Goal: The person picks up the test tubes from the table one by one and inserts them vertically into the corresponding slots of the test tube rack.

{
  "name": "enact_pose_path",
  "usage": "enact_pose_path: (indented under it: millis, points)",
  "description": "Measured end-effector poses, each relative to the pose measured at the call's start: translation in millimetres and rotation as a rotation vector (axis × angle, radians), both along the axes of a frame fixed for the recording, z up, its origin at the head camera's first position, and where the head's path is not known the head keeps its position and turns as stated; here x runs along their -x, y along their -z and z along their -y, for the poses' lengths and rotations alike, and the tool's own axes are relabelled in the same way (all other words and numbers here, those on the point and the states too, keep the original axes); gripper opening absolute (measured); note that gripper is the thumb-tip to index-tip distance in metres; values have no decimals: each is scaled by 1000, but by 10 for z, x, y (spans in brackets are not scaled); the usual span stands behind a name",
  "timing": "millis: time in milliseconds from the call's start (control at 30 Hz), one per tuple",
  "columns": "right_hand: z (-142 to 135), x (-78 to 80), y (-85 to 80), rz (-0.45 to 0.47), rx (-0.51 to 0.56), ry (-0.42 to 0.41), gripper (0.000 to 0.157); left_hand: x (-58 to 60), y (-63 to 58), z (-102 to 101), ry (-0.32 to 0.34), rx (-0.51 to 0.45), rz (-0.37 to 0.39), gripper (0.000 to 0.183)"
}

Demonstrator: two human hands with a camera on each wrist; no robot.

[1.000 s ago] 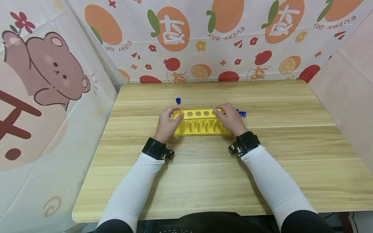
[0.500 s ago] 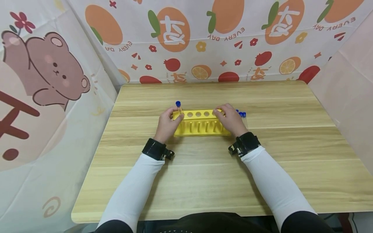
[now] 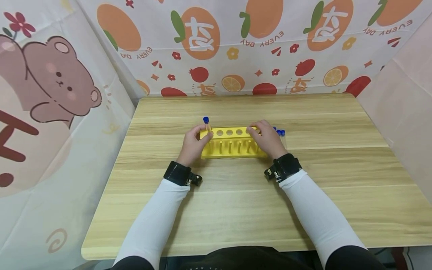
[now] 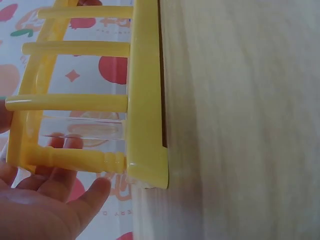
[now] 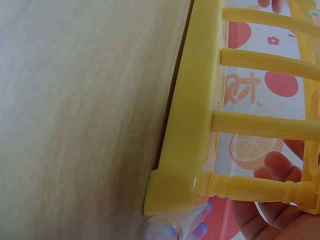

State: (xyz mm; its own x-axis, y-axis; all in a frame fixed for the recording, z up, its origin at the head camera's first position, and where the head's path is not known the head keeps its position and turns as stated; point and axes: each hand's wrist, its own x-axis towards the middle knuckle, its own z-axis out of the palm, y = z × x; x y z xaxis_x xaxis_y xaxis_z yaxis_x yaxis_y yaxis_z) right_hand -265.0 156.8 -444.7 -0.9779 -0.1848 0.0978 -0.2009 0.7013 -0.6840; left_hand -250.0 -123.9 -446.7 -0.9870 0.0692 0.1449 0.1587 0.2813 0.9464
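Observation:
A yellow test tube rack (image 3: pixel 234 150) stands on the wooden table, with a row of round holes along its top. One clear test tube (image 4: pixel 82 129) with a blue cap (image 3: pixel 206 119) is upright in the leftmost hole, its lower end down by the base. My left hand (image 3: pixel 194 145) grips the rack's left end beside this tube, fingers behind the end post. At the other end my right hand (image 3: pixel 268 138) holds the rack, thumb on the top and fingers behind. Several blue-capped test tubes (image 3: pixel 282 132) are just right of the rack, partly hidden by my right hand.
The wooden table (image 3: pixel 236 210) reaches a fruit-printed cloth (image 3: pixel 233 48) at the back. A bear-printed cloth (image 3: pixel 57 82) hangs at the left and a plain pale one (image 3: pixel 401 93) at the right.
The blue-capped tube at the left end has sunk a little lower into its hole since a second ago. Both hands and the rack have stayed in place.

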Motion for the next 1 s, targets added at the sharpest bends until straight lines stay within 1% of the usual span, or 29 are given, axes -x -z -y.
enact_pose_path:
  millis: [133, 233, 400, 567, 667, 800, 1000]
  points:
    - [-1, 0, 2, -1, 3, 1, 56, 20, 34, 11, 24, -62, 30, 31]
    - [1, 2, 2, -1, 4, 1, 55, 25, 50, 15, 28, -82, 56, 31]
    - [6, -1, -3, 5, -1, 6, 55, 27, 78, 12, 28, -115, 92, 32]
    - [7, -9, -1, 4, 0, 8, 54, 14, 105, -2, 12, -157, 121, 33]
    - [10, -13, 3, -1, 5, 8, 54, 4, 118, -7, 8, -172, 125, 34]
    - [11, -18, 11, -7, 6, 8, 52, 3, 141, -16, 16, -196, 110, 36]
    - [17, -29, 36, -15, 2, 4, 53, -9, 179, -28, 18, -249, 99, 36]
